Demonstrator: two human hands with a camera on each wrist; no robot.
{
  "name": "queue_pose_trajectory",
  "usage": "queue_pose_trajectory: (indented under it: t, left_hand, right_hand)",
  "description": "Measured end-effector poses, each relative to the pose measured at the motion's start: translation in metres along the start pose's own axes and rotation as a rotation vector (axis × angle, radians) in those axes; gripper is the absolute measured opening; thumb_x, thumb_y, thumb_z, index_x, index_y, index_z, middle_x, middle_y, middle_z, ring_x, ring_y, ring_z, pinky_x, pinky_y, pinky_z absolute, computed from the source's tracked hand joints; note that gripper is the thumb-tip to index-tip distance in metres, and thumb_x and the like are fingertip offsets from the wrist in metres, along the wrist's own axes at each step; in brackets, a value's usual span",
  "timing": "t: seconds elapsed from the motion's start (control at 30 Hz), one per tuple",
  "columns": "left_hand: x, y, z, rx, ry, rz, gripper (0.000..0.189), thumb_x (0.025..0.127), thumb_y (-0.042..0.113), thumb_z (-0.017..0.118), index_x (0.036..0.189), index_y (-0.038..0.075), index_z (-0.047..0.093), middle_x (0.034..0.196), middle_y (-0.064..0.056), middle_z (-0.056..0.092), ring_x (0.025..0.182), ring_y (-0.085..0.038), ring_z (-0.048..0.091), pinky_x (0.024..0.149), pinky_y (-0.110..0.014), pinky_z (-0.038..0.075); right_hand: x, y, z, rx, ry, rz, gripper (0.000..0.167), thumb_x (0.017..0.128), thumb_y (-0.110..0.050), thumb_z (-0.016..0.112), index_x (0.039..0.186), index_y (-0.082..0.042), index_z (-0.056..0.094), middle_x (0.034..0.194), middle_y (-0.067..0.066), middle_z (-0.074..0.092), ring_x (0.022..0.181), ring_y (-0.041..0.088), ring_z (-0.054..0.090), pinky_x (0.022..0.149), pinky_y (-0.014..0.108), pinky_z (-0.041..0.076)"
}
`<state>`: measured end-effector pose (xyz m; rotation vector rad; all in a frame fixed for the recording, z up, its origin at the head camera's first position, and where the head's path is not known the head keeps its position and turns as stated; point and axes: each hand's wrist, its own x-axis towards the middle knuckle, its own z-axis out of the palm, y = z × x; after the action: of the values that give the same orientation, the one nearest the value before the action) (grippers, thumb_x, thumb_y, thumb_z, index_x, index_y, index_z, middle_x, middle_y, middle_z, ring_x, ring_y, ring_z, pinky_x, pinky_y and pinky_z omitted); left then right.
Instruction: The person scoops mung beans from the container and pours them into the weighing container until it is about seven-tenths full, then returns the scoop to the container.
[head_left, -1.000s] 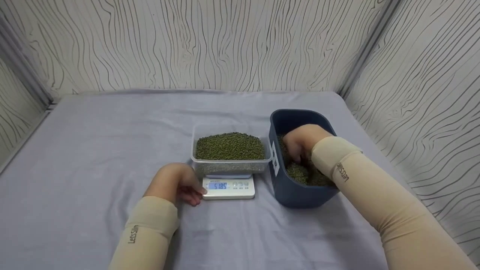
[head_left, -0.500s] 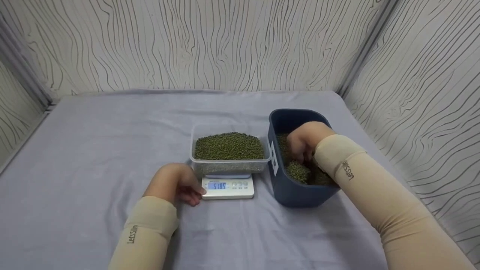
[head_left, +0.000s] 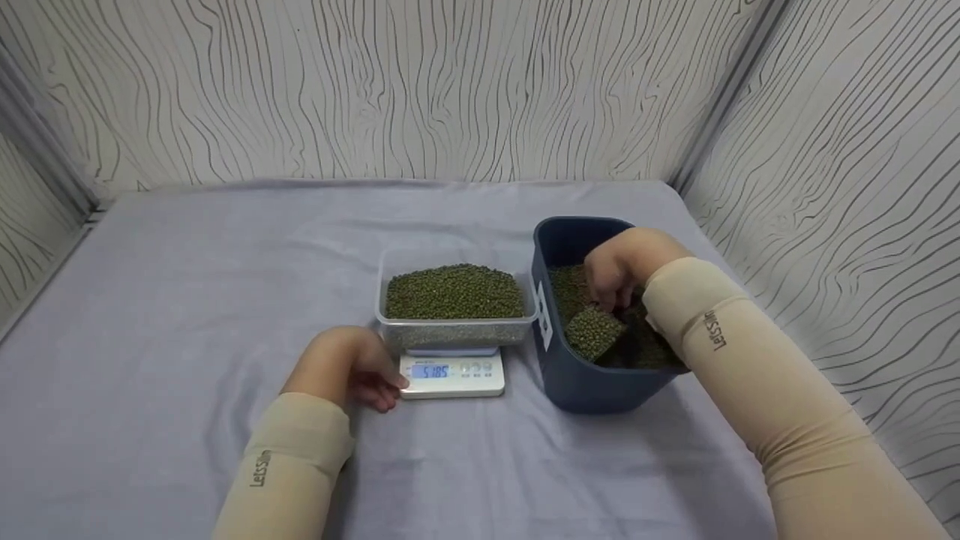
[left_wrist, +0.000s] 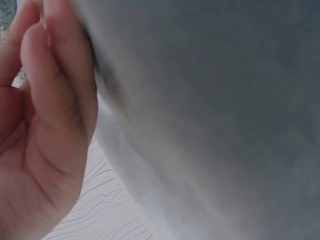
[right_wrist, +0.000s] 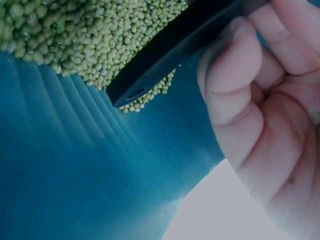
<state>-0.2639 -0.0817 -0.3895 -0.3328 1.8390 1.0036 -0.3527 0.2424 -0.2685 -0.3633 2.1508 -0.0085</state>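
In the head view my left hand (head_left: 349,364) is at the left edge of a white kitchen scale (head_left: 452,384), thumb touching its corner and the other fingers loosely bent beside it. The scale's display reads about 5185. A clear plastic container (head_left: 457,328) heaped with green mung beans (head_left: 454,291) stands on its platform. My right hand (head_left: 619,270) is inside the deep blue bin (head_left: 600,394), gripping a black-handled scoop (right_wrist: 155,62). Mung beans fill the scoop, level with the bin's beans (right_wrist: 90,35) close by. In the left wrist view the left hand's (left_wrist: 50,120) fingers are together.
A lilac cloth (head_left: 225,262) with soft wrinkles covers the table. Patterned panels (head_left: 420,90) rise behind it and on both sides. The blue bin stands close to the right of the clear container, with a white label (head_left: 544,316) on its side.
My right hand has moved slightly up and right inside the bin, and the bean-filled scoop shows more plainly. My left hand stays at the scale, whose reading is the same.
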Motion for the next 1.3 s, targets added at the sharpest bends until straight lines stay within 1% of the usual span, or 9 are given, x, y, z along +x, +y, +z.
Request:
queue_pose_trajectory:
  t: [0.1, 0.2, 0.33, 0.5, 0.6, 0.77, 0.97, 1.07, 1.3]
  left_hand:
    - [-0.001, 0.0, 0.0, -0.012, 0.0, 0.005, 0.017, 0.086, 0.013, 0.064, 0.075, 0.0, 0.063, 0.066, -0.006, 0.063, 0.056, -0.01, 0.061, 0.064, -0.02, 0.054]
    - [0.0, 0.0, 0.001, -0.015, 0.002, 0.01, 0.017, 0.085, 0.012, 0.064, 0.075, -0.001, 0.064, 0.066, -0.006, 0.063, 0.056, -0.01, 0.061, 0.065, -0.02, 0.054]
    - [0.0, 0.0, 0.001, -0.004, -0.003, 0.009, 0.017, 0.086, 0.013, 0.064, 0.075, 0.0, 0.064, 0.067, -0.006, 0.064, 0.056, -0.01, 0.061, 0.064, -0.019, 0.054]
    - [0.0, 0.0, 0.001, 0.0, 0.005, 0.012, 0.017, 0.086, 0.013, 0.064, 0.075, 0.0, 0.065, 0.067, -0.006, 0.064, 0.056, -0.01, 0.061, 0.063, -0.018, 0.054]
    - [0.0, -0.001, 0.001, -0.003, 0.02, 0.017, 0.016, 0.085, 0.013, 0.065, 0.076, -0.001, 0.065, 0.067, -0.007, 0.064, 0.055, -0.01, 0.061, 0.062, -0.018, 0.054]
    - [0.0, -0.002, 0.002, -0.011, 0.046, 0.019, 0.016, 0.084, 0.012, 0.067, 0.076, -0.001, 0.065, 0.067, -0.007, 0.065, 0.055, -0.01, 0.061, 0.06, -0.018, 0.053]
    - [0.001, -0.002, 0.002, 0.0, 0.041, 0.02, 0.017, 0.084, 0.013, 0.066, 0.076, -0.001, 0.065, 0.067, -0.007, 0.064, 0.056, -0.01, 0.061, 0.059, -0.017, 0.053]
    - [0.001, -0.002, 0.002, 0.003, 0.039, 0.024, 0.017, 0.084, 0.013, 0.066, 0.076, -0.001, 0.065, 0.067, -0.007, 0.064, 0.056, -0.01, 0.061, 0.06, -0.018, 0.053]
    - [0.002, -0.002, 0.002, -0.008, 0.037, 0.021, 0.016, 0.084, 0.013, 0.066, 0.075, -0.001, 0.064, 0.067, -0.007, 0.064, 0.055, -0.01, 0.061, 0.063, -0.019, 0.054]
  right_hand:
    - [-0.003, 0.002, -0.002, 0.01, 0.007, -0.014, 0.006, 0.079, 0.002, 0.057, 0.081, -0.003, 0.06, 0.097, 0.006, 0.059, 0.093, 0.027, 0.061, 0.08, 0.034, 0.052]
    - [-0.006, 0.004, -0.003, 0.022, 0.011, -0.032, 0.012, 0.077, 0.004, 0.055, 0.071, -0.006, 0.055, 0.086, 0.004, 0.055, 0.082, 0.021, 0.06, 0.074, 0.03, 0.051]
    - [-0.01, 0.007, -0.005, 0.032, 0.032, -0.06, 0.018, 0.075, 0.005, 0.054, 0.064, -0.008, 0.051, 0.077, 0.003, 0.052, 0.071, 0.017, 0.056, 0.068, 0.027, 0.05]
    - [-0.014, 0.01, -0.008, 0.069, 0.046, -0.083, 0.025, 0.074, 0.007, 0.052, 0.058, -0.011, 0.046, 0.062, -0.001, 0.045, 0.061, 0.013, 0.049, 0.061, 0.024, 0.047]
    - [-0.018, 0.012, -0.01, 0.112, 0.053, -0.083, 0.026, 0.073, 0.008, 0.05, 0.057, -0.011, 0.045, 0.059, -0.002, 0.042, 0.058, 0.012, 0.045, 0.059, 0.023, 0.045]
    - [-0.022, 0.014, -0.014, 0.127, 0.058, -0.091, 0.027, 0.071, 0.008, 0.047, 0.054, -0.013, 0.042, 0.055, -0.003, 0.039, 0.053, 0.011, 0.041, 0.053, 0.021, 0.039]
    - [-0.026, 0.016, -0.018, 0.16, 0.044, -0.146, 0.03, 0.07, 0.01, 0.042, 0.052, -0.014, 0.038, 0.051, -0.004, 0.035, 0.049, 0.01, 0.034, 0.052, 0.022, 0.034]
    - [-0.029, 0.017, -0.02, 0.175, 0.052, -0.149, 0.03, 0.07, 0.011, 0.039, 0.052, -0.013, 0.035, 0.051, -0.004, 0.031, 0.048, 0.01, 0.029, 0.053, 0.023, 0.031]
    - [-0.036, 0.018, -0.025, 0.155, 0.094, -0.13, 0.031, 0.073, 0.009, 0.041, 0.053, -0.014, 0.033, 0.051, -0.004, 0.029, 0.047, 0.01, 0.029, 0.05, 0.023, 0.033]
